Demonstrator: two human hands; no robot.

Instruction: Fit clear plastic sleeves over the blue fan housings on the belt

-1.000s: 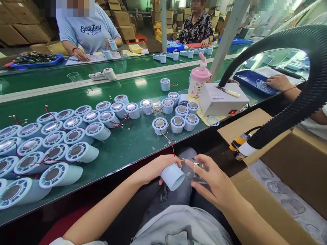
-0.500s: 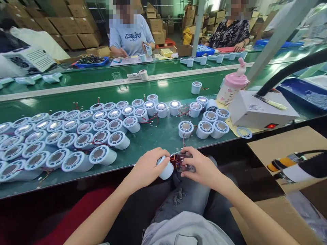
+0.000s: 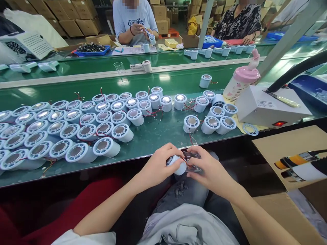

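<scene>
In front of my lap, just past the table edge, my left hand grips a light-blue cylindrical housing. My right hand has its fingers curved round a clear, see-through cylinder with something dark in it. The two pieces are end to end, so close that I cannot tell whether they touch. Red and orange wires run between them. Nearest on the table is a blue housing with wires hanging toward the edge.
Rows of blue housings cover the left of the green table. A white box with a red switch and a pink-lidded cup stand right. Lower right are an open carton and an orange-and-white tool. Two co-workers sit opposite.
My left hand has brought the blue housing right, closing the gap to the clear cylinder. The camera view has shifted slightly. Across the table, a co-worker's hands have come together on a part.
</scene>
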